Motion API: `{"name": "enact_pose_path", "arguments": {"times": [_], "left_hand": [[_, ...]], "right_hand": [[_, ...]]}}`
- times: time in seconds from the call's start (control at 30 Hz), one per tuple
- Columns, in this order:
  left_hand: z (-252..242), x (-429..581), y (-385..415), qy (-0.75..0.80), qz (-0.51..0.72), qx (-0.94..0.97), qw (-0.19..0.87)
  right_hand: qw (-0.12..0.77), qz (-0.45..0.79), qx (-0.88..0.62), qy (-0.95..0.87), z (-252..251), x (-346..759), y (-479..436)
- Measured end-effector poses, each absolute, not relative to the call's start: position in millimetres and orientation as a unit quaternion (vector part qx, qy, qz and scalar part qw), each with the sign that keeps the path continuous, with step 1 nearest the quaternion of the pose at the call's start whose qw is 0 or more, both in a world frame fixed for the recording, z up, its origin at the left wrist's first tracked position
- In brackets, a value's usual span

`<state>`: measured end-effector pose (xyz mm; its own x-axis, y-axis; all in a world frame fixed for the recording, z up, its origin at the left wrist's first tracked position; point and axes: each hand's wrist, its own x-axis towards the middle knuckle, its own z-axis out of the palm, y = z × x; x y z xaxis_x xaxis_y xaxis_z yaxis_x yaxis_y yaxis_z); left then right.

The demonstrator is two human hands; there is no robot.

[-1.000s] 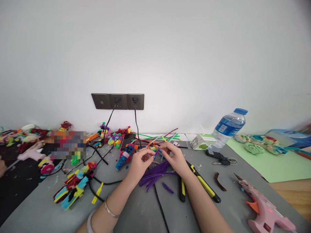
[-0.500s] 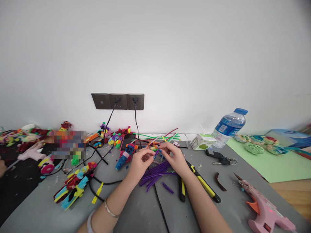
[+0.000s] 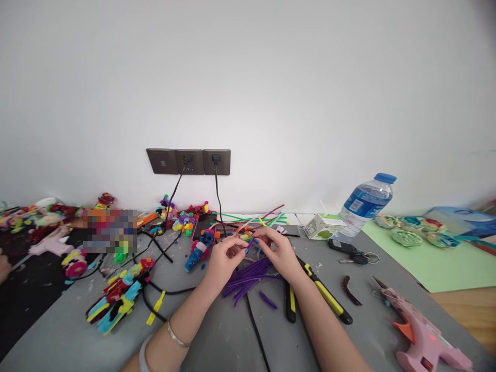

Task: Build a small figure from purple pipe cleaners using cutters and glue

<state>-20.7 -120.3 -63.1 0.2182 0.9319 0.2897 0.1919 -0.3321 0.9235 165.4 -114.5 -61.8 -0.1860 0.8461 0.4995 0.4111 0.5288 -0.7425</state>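
Observation:
Between my fingertips is a short purple pipe cleaner [image 3: 250,243], pinched from both sides. My left hand [image 3: 226,258] closes thumb and finger on one end of it. On the other end, my right hand [image 3: 275,251] pinches with its fingers bent. Just below them lies a pile of purple pipe cleaners [image 3: 248,276], with one short purple piece [image 3: 268,300] apart from it. Yellow-and-black pliers [image 3: 329,298] rest partly under my right forearm. Left of my left hand is a blue fuzzy figure [image 3: 199,251].
A pink glue gun [image 3: 426,330] lies at the right front. Behind it are keys [image 3: 358,256], a drink carton [image 3: 323,226] and a water bottle [image 3: 366,201]. Fuzzy figures [image 3: 118,299] and black cables [image 3: 174,291] spread across the left. Another person's hand [image 3: 3,266] shows at the left edge.

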Motion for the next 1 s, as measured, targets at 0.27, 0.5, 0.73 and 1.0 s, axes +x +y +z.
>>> {"name": "enact_pose_path", "arguments": {"times": [0.27,0.5,0.73,1.0], "left_hand": [[-63.3,-20.8,-119.8,0.420,0.464,0.672,0.395],[-61.6,-20.2,-120.5,0.418,0.466,0.669,0.401],[-62.3,-19.7,-120.6,0.423,0.463,0.665,0.406],[-62.2,-20.0,-120.7,0.421,0.465,0.665,0.407]], "right_hand": [[0.475,0.221,-0.424,-0.739,-60.7,165.4,-114.7],[0.477,0.217,-0.423,-0.739,-60.7,165.4,-114.0],[0.473,0.224,-0.420,-0.741,-60.5,165.4,-114.7],[0.473,0.217,-0.411,-0.748,-60.9,166.1,-113.4]]}}
